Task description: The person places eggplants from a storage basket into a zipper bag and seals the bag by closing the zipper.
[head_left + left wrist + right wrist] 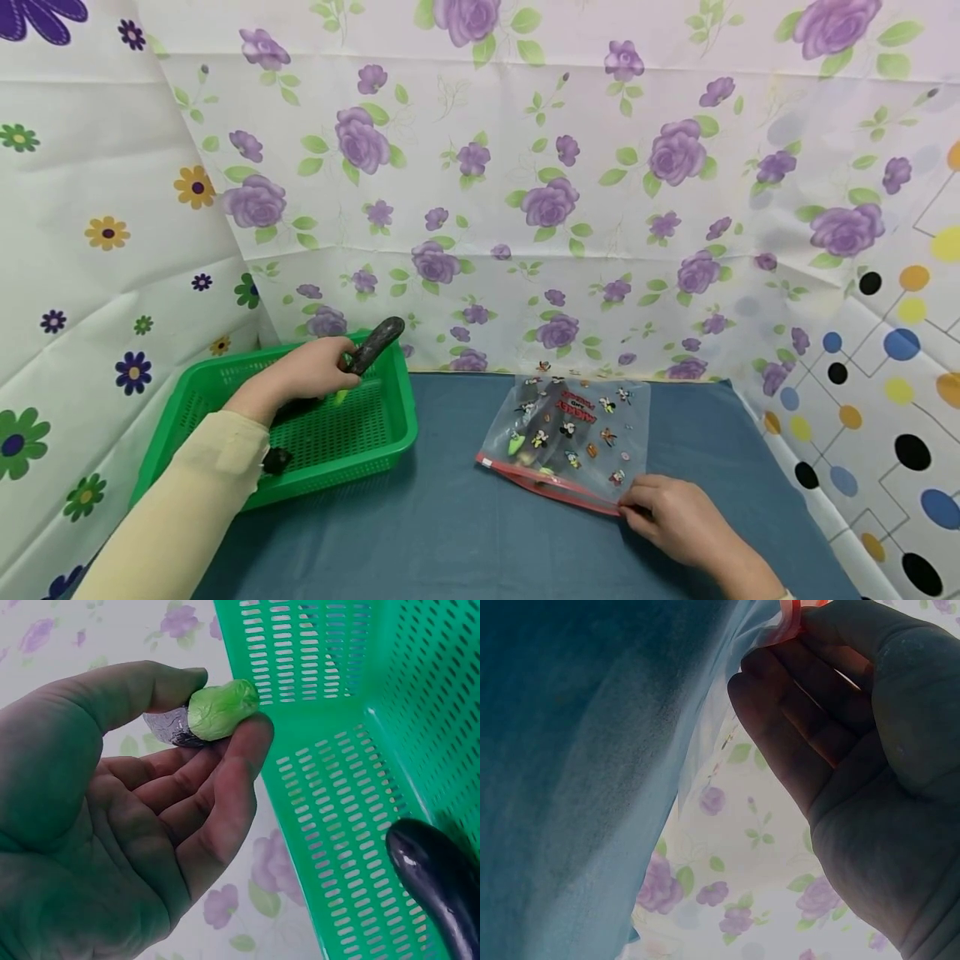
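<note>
Over the green basket (408,425), my left hand (318,367) pinches a dark eggplant (378,343) by its green stem end, between thumb and fingers. In the left wrist view the eggplant's light green cap (223,709) shows at the fingertips. Another dark eggplant (439,881) lies in the basket, partly hidden by my arm in the head view. My right hand (675,518) pinches the near right corner of a clear zip bag (626,417) with a red zip edge and cartoon prints. Dark and green items show through the bag, their kind unclear.
A blue cloth (450,533) covers the table beneath basket and bag. Flowered sheeting (480,225) stands behind, with patterned sheets on the left and right. The basket has raised perforated walls. A dark end of something (276,460) shows in it beside my left sleeve.
</note>
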Available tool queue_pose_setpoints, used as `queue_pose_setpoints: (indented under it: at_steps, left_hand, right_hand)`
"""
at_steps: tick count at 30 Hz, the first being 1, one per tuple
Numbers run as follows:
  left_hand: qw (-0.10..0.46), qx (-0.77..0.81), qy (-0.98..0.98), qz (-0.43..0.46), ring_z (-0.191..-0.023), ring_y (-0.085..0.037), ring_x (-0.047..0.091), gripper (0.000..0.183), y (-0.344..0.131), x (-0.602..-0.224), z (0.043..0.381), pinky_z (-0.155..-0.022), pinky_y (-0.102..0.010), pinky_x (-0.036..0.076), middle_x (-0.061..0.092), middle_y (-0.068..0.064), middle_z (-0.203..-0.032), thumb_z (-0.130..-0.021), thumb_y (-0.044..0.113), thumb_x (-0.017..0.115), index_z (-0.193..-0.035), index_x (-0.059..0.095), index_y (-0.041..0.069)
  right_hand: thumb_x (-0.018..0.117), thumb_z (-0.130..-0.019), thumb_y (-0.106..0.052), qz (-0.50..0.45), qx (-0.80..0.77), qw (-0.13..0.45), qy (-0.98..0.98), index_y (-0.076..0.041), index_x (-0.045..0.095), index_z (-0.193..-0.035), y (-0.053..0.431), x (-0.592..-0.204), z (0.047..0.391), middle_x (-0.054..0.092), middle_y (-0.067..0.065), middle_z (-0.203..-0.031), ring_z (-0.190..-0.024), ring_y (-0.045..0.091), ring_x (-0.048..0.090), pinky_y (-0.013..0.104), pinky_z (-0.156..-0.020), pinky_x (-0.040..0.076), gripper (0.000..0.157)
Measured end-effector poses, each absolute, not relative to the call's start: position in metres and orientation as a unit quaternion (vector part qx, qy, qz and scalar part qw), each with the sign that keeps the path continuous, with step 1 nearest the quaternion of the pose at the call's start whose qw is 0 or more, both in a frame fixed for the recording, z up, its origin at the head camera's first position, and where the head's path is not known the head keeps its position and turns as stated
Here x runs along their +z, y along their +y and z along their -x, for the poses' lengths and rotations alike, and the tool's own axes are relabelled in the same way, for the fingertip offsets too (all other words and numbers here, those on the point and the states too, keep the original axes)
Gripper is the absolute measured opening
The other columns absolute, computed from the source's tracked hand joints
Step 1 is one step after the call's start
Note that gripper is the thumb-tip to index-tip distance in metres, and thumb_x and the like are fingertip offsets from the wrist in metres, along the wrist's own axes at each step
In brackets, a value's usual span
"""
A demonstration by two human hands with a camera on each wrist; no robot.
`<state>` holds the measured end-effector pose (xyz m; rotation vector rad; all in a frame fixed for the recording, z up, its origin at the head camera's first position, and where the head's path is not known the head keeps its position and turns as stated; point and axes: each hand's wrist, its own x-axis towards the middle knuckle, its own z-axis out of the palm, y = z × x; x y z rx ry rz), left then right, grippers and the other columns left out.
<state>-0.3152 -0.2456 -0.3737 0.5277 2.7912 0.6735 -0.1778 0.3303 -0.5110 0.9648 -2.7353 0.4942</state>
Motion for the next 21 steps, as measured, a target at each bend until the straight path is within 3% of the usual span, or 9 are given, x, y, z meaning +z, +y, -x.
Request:
queue_pose_setpoints:
  at_steps: [4, 13, 21]
  left_hand:
    - [0.103, 0.226, 0.951, -0.184, -0.067, -0.019, 0.053, 0.064, -0.239, -0.372, 0.314, -0.073, -0.043, 0.045, 0.067, -0.008, -0.088, -0.106, 0.021, 0.072, -0.155, 0.05, -0.014]
    - [0.096, 0.23, 0.95, -0.187, -0.08, -0.021, 0.063, 0.069, -0.23, -0.369, 0.309, -0.081, -0.048, 0.052, 0.072, -0.012, -0.106, -0.106, 0.026, 0.075, -0.157, 0.05, -0.012]
    - [0.101, 0.248, 0.948, -0.172, -0.072, -0.021, 0.061, 0.066, -0.219, -0.371, 0.305, -0.074, -0.043, 0.049, 0.07, -0.008, -0.096, -0.106, 0.025, 0.075, -0.157, 0.051, -0.009]
  right_hand:
    - [0.087, -0.097, -0.015, -0.327, 0.166, 0.098, -0.925, -0.029, 0.082, -0.095, 0.331, -0.511, 0.178, 0.068, -0.022, -0.093, -0.079, -0.006, 0.062, 0.03, -0.064, 0.056, 0.016]
    - [0.086, -0.098, -0.014, -0.323, 0.169, 0.09, -0.927, -0.029, 0.082, -0.095, 0.331, -0.511, 0.178, 0.067, -0.023, -0.093, -0.078, -0.006, 0.061, 0.029, -0.063, 0.055, 0.016]
    - [0.086, -0.098, -0.015, -0.324, 0.166, 0.091, -0.927, -0.029, 0.082, -0.095, 0.33, -0.51, 0.177, 0.067, -0.023, -0.093, -0.078, -0.006, 0.061, 0.03, -0.064, 0.055, 0.015]
